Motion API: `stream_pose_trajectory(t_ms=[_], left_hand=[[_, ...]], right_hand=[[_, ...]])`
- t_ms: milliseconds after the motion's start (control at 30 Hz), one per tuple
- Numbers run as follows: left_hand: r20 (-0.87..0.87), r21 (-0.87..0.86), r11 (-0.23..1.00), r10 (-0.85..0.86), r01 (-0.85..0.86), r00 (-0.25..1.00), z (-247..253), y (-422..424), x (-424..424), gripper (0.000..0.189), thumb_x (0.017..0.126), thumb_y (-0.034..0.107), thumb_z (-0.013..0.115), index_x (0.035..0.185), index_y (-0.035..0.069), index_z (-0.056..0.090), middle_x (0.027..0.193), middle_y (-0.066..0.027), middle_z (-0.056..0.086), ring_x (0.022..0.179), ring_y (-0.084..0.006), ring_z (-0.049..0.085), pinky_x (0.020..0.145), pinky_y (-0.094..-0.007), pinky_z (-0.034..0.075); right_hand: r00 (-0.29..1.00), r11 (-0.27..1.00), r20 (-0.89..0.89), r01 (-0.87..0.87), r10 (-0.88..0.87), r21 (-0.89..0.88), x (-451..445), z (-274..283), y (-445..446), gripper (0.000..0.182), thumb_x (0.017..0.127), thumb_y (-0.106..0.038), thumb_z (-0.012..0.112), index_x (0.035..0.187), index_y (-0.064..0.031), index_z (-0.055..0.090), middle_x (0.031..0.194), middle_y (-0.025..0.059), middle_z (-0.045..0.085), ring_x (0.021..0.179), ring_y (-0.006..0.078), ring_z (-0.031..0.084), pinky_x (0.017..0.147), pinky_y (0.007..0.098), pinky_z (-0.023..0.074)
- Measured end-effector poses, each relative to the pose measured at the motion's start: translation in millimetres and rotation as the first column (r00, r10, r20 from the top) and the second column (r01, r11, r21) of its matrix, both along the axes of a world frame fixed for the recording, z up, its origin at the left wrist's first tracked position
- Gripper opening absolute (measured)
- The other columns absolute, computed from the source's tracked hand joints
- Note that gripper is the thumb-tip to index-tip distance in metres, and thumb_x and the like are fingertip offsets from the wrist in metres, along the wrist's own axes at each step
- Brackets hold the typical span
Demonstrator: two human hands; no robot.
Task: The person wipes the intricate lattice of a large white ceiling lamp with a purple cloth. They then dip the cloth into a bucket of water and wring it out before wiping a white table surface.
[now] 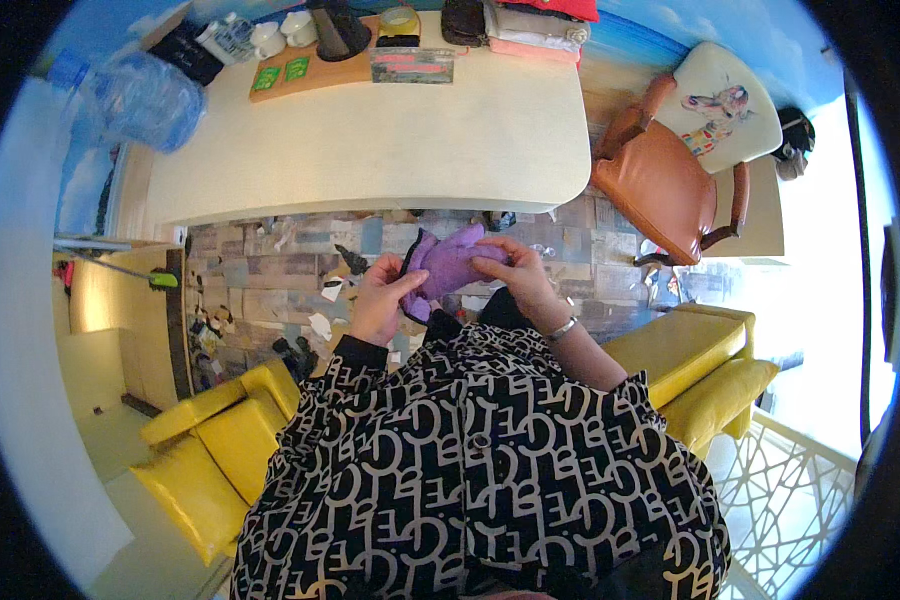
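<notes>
A soft purple cloth piece [454,261] with a dark trimmed edge is held up between my two hands, above the floor and in front of the white table. It may be a glove or a slipper; its shape does not settle which. My left hand [382,300] pinches the dark-edged end, thumb on top. At the other end, the fingers of my right hand [523,274] grip the purple cloth. A bracelet [562,328] circles my right wrist.
Beyond my hands stands the white table [390,150], bearing a wooden tray [330,80], folded cloths [532,34] and a large blue water bottle [146,101]. A brown armchair [660,180] is at right. Yellow sofas [690,349] flank me, and scraps [320,326] litter the floor.
</notes>
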State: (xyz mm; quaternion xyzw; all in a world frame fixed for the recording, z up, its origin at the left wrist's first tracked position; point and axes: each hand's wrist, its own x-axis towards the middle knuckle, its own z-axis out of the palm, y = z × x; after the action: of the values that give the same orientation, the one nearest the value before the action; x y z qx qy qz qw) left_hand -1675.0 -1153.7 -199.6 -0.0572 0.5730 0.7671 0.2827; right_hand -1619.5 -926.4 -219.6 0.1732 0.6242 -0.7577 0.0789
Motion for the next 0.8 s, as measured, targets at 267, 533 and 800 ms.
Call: stream_pose_trajectory(t_ms=[267, 533, 800], left_hand=[[-0.212, -0.161, 0.987, -0.044, 0.009, 0.976, -16.8, 60.3, -89.4, 0.033, 0.079, -0.003, 0.070, 0.105, 0.004, 0.052, 0.095, -0.0032, 0.059, 0.079, -0.0100, 0.057, 0.071, -0.0240, 0.048], [-0.290, -0.468, 0.882, -0.220, 0.063, 0.931, -59.0, 108.6, -183.1, 0.056, 0.086, 0.003, 0.064, 0.136, 0.005, 0.040, 0.129, -0.0115, 0.051, 0.089, -0.0158, 0.063, 0.071, -0.0261, 0.051], [0.065, -0.496, 0.862, -0.083, 0.104, 0.994, -81.1, 98.8, -182.5, 0.046, 0.089, 0.004, 0.061, 0.131, 0.005, 0.044, 0.126, -0.0128, 0.051, 0.089, -0.0173, 0.065, 0.070, -0.0279, 0.053]], right_hand=[[0.912, 0.914, -0.132, 0.400, -0.389, 0.068, -53.9, 3.4, 64.5, 0.025, 0.079, -0.004, 0.074, 0.102, 0.0016, 0.066, 0.088, 0.0040, 0.069, 0.076, 0.0088, 0.063, 0.067, 0.0236, 0.0523], [0.957, 0.225, -0.241, 0.274, -0.163, 0.935, -150.5, -80.5, 147.0, 0.062, 0.077, -0.026, 0.073, 0.133, -0.0137, 0.049, 0.136, 0.0275, 0.041, 0.127, 0.0445, 0.038, 0.102, 0.0533, 0.0350], [1.000, 0.161, 0.026, -0.025, -0.004, 0.987, -225.3, -153.1, 176.7, 0.077, 0.079, -0.052, 0.066, 0.145, -0.0249, 0.037, 0.152, 0.0268, 0.013, 0.138, 0.0566, 0.002, 0.105, 0.0684, 0.0184]])
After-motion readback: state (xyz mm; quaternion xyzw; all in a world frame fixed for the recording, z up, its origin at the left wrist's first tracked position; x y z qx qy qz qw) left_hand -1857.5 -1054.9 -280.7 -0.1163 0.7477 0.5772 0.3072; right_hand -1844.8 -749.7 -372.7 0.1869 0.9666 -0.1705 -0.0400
